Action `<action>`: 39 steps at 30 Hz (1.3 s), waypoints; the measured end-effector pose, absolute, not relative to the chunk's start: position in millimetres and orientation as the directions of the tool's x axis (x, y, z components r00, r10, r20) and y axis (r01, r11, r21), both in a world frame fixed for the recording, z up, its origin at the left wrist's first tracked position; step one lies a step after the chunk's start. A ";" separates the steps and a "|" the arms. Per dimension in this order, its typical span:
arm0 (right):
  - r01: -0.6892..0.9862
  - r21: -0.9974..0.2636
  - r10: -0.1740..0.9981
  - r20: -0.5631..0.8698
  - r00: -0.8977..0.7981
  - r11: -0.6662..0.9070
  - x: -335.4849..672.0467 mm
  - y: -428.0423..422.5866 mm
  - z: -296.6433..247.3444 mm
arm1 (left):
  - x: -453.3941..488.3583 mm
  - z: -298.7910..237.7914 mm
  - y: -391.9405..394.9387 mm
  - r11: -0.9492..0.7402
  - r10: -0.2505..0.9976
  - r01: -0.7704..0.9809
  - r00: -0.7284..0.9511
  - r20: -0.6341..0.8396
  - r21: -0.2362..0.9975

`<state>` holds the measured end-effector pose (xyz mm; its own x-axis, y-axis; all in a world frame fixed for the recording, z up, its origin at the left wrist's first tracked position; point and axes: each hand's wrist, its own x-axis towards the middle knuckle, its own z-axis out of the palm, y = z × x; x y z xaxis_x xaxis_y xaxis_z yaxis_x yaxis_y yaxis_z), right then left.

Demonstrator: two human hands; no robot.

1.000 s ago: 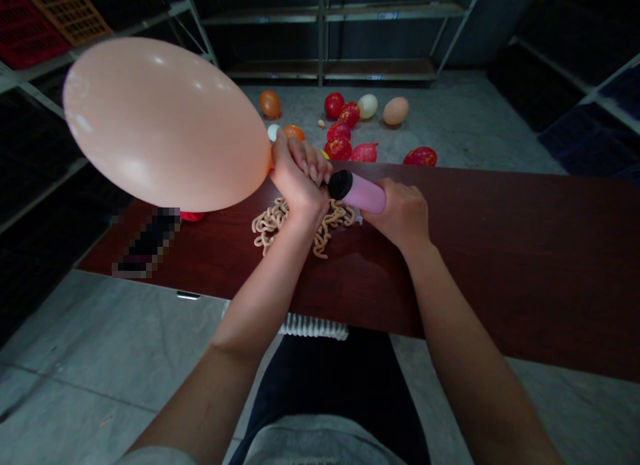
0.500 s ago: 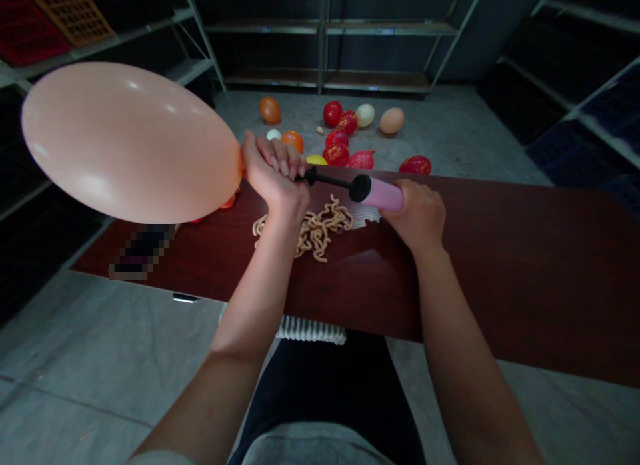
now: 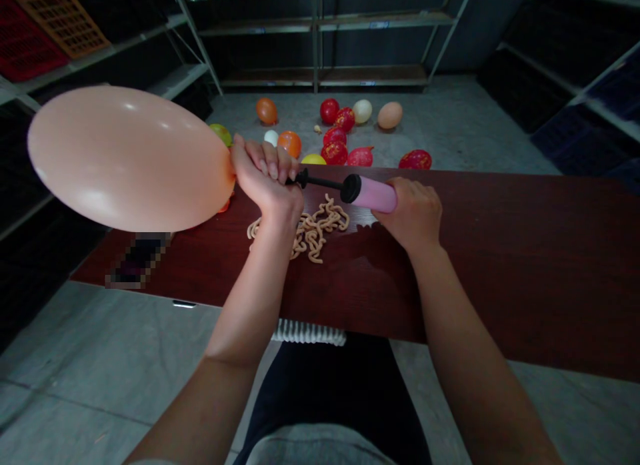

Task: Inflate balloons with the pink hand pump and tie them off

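My left hand (image 3: 267,168) is closed around the black end of a balloon pump, with the neck of a large inflated peach balloon (image 3: 130,159) at its thumb side. The balloon stretches out to the left above the table. Wrapped around the pump's pink barrel is my right hand (image 3: 413,211). Between the hands, part of the black rod of the balloon pump (image 3: 373,193) shows. The balloon's mouth and the pump's tip are hidden by my left hand. Below the hands, a loose heap of beige, wavy, string-like pieces (image 3: 315,235) lies on the dark red-brown table (image 3: 500,265).
Several red, orange, white, yellow and peach balloons (image 3: 390,115) lie on the floor beyond the table. A blurred-out dark flat object (image 3: 140,258) rests at the table's left. Metal shelves (image 3: 385,75) stand behind, with red and orange crates (image 3: 65,21) on the left rack.
The peach balloon sits lower in view, and a yellow-green balloon shows behind it. Both hands and the pump appear slightly farther left, the camera view having shifted a little. Both grips are unchanged.
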<state>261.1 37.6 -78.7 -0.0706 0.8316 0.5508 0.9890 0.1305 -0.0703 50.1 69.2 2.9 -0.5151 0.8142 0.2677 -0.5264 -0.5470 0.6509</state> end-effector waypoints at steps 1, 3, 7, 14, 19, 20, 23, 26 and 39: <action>0.988 -0.066 0.833 0.547 -0.081 0.140 258.7 36.6 -78.3 | 52.5 3.5 67.9 -0.538 0.821 -0.530 -0.504 0.266 0.656; 0.985 -0.061 0.836 0.538 -0.104 0.162 252.8 34.4 -77.3 | 58.0 3.6 65.6 -0.521 0.837 -0.547 -0.478 0.266 0.655; 0.974 -0.075 0.842 0.519 -0.143 0.212 240.0 29.0 -74.9 | 70.2 -0.8 62.4 -0.472 0.874 -0.610 -0.418 0.248 0.636; 0.970 -0.082 0.856 0.490 -0.162 0.230 230.6 22.1 -72.7 | 78.1 -8.4 62.5 -0.379 0.925 -0.707 -0.302 0.230 0.597; 0.970 -0.086 0.867 0.472 -0.162 0.229 233.5 24.1 -76.8 | 78.8 -9.9 65.2 -0.325 0.937 -0.719 -0.332 0.107 0.614; 0.970 -0.090 0.869 0.467 -0.160 0.227 234.1 25.0 -77.8 | 79.0 -10.6 66.1 -0.316 0.937 -0.722 -0.338 0.085 0.616; 0.972 -0.097 0.869 0.474 -0.144 0.214 235.4 27.8 -80.4 | 78.8 -12.2 68.1 -0.299 0.938 -0.735 -0.343 0.045 0.609; 0.974 -0.105 0.867 0.483 -0.125 0.200 236.2 30.6 -81.8 | 78.3 -12.0 68.8 -0.299 0.937 -0.749 -0.349 0.031 0.591; 0.980 -0.099 0.903 0.414 -0.116 0.171 262.6 38.9 -85.5 | 69.2 -9.8 70.9 -0.376 0.925 -0.793 -0.353 0.142 0.480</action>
